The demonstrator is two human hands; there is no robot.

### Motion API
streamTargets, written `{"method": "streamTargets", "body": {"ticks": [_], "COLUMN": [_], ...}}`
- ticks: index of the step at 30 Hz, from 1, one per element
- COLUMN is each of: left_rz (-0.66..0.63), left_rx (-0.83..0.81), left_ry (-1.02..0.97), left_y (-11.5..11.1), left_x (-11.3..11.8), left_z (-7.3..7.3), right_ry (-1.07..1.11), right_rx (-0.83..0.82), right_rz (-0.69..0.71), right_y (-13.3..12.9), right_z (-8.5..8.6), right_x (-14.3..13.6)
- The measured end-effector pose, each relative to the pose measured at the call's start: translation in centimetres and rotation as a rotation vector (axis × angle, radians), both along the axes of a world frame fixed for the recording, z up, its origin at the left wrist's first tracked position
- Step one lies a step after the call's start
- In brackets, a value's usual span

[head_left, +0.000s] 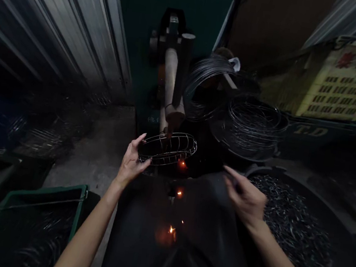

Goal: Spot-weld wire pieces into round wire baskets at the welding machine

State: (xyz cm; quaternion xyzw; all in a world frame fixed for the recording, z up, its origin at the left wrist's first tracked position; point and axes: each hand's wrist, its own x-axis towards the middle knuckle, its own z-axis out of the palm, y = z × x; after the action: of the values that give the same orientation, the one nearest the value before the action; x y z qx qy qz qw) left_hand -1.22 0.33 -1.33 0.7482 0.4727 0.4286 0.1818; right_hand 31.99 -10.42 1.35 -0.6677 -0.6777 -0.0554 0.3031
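Note:
My left hand (131, 162) grips the left end of a shallow oval wire basket (178, 152), thumb below and fingers at the rim. The basket sits tilted at the lower tip of a spot welder's arm (181, 76). Orange sparks (182, 164) drop from there over a dark apron (207, 227) across my lap. Off to the right, my right hand (248, 200) is closed with the forefinger and thumb forward, near a round tub (348, 248) of small metal pieces (292, 222). Whatever those fingers hold is too dark to make out.
Coils of wire (207, 73) hang right of the welder, and more wire (256, 123) lies in a dark basin behind the tub. A green crate (81, 208) with wire parts stands at lower left. A yellow crate (345, 87) is at the back right; corrugated metal (65, 14) walls the left.

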Motion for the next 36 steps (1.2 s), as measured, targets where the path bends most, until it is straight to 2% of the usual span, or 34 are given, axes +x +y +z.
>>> {"method": "streamTargets", "body": {"ticks": [2, 3, 5, 7, 10, 15, 20, 25, 27, 30, 33, 36], "left_rz": [0.004, 0.004, -0.011, -0.053, -0.094, -0.156, -0.145, -0.210, -0.216, -0.157, -0.070, -0.067], "left_rx": [0.018, 0.021, 0.005, -0.045, -0.149, -0.178, -0.144, -0.222, -0.259, -0.264, -0.197, -0.134], "left_ry": [-0.048, -0.064, -0.072, -0.056, -0.010, 0.133, 0.205, 0.253, 0.254, 0.222, 0.173, 0.149], "left_y": [-0.3, -0.6, -1.6, -3.1, -5.4, -7.0, -7.2, -7.9, -8.0, -8.0, -7.8, -7.7], "left_x": [0.1, 0.2, 0.4, 0.8, 1.9, 4.8, 5.7, 4.9, 4.9, 5.1, 5.6, 5.9], "left_z": [-0.3, -0.3, -0.2, 0.1, 0.9, 1.3, 0.5, 0.7, 0.8, 0.6, 0.1, -0.1], "right_ry": [0.024, -0.019, -0.064, -0.061, -0.048, -0.029, -0.022, 0.003, 0.027, 0.049, 0.033, 0.059], "right_rx": [-0.151, -0.333, -0.721, -0.967, -1.048, -1.099, -1.142, -1.131, -1.084, -0.956, -0.796, -0.440], "right_rz": [-0.373, -0.486, -0.511, -0.445, -0.371, -0.428, -0.488, -0.427, -0.396, -0.400, -0.443, -0.429], "right_y": [-2.9, -4.2, -6.7, -9.0, -11.3, -12.3, -12.3, -12.7, -12.9, -13.4, -13.6, -12.6], "right_z": [-2.4, -3.8, -6.7, -9.1, -11.1, -12.1, -11.8, -10.7, -10.7, -10.4, -8.2, -4.4], "right_x": [5.5, 8.1, 12.1, 14.3, 15.1, 15.6, 16.3, 16.5, 17.1, 18.3, 18.1, 14.5]}}
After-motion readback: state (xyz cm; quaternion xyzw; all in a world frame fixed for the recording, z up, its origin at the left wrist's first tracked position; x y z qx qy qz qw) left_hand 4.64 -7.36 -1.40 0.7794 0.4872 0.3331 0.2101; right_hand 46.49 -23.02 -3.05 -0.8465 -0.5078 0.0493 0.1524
